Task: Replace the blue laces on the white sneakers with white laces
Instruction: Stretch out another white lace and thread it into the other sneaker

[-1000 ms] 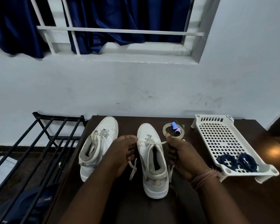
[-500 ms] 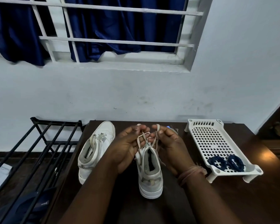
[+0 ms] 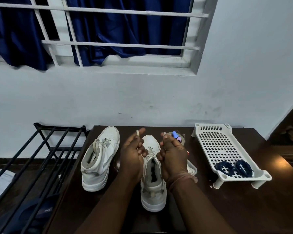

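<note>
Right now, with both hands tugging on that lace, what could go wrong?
The left hand and right hand each pinch an end of the white lace. An uneven pull might leave one end short. A hard tug could tip the sneaker, or bump the tape roll behind the right hand.

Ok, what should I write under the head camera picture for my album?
Both hands, left and right, pull white lace ends on the right sneaker; coiled blue laces lie in the tray.

White sneakers [image 3: 153, 168] with white laces [image 3: 150, 153] on dark brown table [image 3: 227, 208]. Navy blue laces [image 3: 233, 168] in white perforated tray [image 3: 215, 144]. Navy curtain [image 3: 117, 27], black rack [image 3: 46, 149].
</note>
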